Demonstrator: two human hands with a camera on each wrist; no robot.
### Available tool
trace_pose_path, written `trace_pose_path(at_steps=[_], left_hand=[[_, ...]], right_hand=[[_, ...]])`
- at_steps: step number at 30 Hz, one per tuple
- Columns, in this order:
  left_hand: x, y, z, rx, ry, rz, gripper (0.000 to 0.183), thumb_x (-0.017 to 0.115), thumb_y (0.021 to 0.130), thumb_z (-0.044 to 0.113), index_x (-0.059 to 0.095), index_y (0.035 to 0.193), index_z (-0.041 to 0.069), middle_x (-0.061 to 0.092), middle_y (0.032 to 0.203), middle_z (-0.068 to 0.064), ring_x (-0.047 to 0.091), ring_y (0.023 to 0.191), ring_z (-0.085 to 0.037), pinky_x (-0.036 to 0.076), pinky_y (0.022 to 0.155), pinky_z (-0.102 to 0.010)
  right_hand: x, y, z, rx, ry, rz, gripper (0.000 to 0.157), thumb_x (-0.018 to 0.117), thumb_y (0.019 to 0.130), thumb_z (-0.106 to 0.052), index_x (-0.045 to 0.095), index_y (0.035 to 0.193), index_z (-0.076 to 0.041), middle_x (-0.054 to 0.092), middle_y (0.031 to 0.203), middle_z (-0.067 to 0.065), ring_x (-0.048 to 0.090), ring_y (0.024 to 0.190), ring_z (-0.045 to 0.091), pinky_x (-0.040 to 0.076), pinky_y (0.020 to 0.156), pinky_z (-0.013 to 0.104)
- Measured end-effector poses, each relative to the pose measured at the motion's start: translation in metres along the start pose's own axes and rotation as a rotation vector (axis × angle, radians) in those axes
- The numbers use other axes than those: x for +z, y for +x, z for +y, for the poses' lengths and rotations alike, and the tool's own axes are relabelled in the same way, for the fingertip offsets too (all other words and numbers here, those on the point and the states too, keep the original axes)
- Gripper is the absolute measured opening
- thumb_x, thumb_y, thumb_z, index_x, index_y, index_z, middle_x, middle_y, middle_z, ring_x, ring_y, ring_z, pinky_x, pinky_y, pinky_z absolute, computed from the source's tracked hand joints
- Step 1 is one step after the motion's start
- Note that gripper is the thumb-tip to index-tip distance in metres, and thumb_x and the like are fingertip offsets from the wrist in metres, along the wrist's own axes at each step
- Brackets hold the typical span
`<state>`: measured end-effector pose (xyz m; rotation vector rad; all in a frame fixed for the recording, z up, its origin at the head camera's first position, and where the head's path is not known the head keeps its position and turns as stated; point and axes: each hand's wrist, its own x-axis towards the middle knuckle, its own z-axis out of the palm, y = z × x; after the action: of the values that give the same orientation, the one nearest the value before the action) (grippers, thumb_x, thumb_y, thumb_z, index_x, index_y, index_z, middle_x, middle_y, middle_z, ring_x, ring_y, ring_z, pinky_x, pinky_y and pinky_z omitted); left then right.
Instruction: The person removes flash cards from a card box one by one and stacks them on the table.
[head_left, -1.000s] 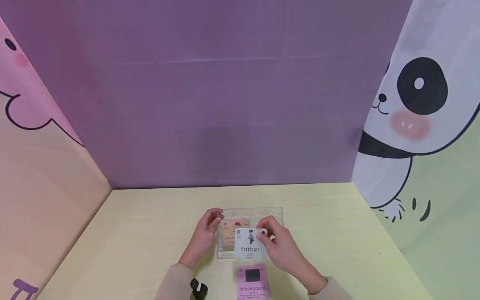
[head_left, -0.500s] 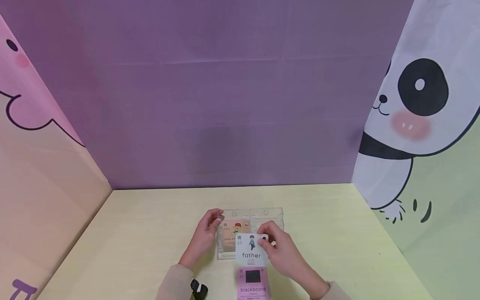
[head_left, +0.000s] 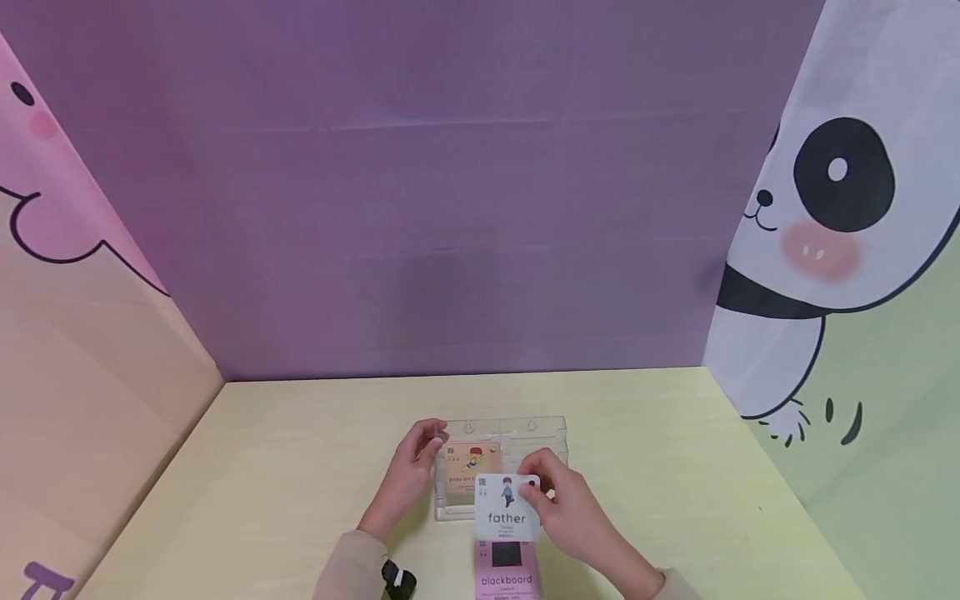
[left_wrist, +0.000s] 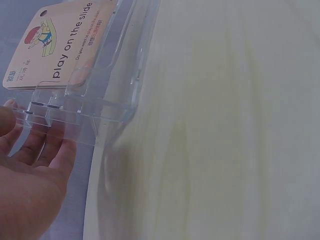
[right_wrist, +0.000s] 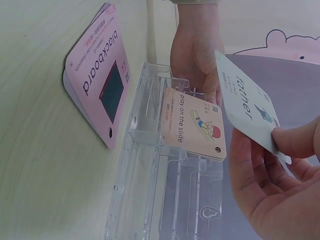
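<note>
A pale blue flash card reading "father" (head_left: 507,521) is pinched at its upper right corner between the thumb and fingers of my right hand (head_left: 577,508). It overlaps the front of a clear plastic card holder (head_left: 555,425) in the head view. My left hand (head_left: 408,467) grips the holder's left side, fingers curled around the clear wall (left_wrist: 65,112). In the holder's left compartment stand orange cards, the front one reading "play on the slide" (right_wrist: 192,122); the right compartment holds no card. A pink stack topped by a "blackboard" card (right_wrist: 100,75) lies on the table in front of the holder.
A black strap-like item (head_left: 399,579) lies beside the left sleeve. The light wooden table (head_left: 300,450) meets a purple backdrop (head_left: 450,250) at the back. Printed cartoon panels stand at both sides, with a panda (head_left: 817,217) on the right.
My right hand has brought the "father" card down toward me and slightly right, so it now overlaps the top of the blackboard card in the head view. The left hand and holder stay put.
</note>
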<state>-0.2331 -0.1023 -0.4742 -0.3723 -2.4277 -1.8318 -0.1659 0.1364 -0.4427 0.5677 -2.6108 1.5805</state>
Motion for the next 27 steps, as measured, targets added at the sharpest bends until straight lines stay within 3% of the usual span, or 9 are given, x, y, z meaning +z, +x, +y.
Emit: trace_pose_path(at_steps=[11,27], left_hand=[[0.0001,-0.0001,0.0003,0.003,-0.009,-0.003,0.028,0.046,0.098,0.001,0.048,0.126,-0.005,0.056,0.120,-0.023,0.052,0.118,-0.036,0.037,0.105,-0.048],[0.0006,-0.0007,0.0011,0.001,0.008,0.003,0.028,0.047,0.098,0.002,0.048,0.125,-0.004,0.058,0.118,-0.021,0.052,0.118,-0.035,0.037,0.106,-0.049]], right_hand=[[0.0020,-0.0021,0.0050,0.015,-0.008,-0.015,0.016,0.060,0.092,-0.004,0.052,0.102,-0.013,0.061,0.089,-0.001,0.055,0.078,0.018,0.048,0.060,0.023],[0.0048,-0.0069,0.0085,0.022,-0.033,-0.024,0.015,0.061,0.091,-0.003,0.053,0.099,-0.014,0.058,0.085,-0.004,0.053,0.075,0.012,0.047,0.059,0.022]])
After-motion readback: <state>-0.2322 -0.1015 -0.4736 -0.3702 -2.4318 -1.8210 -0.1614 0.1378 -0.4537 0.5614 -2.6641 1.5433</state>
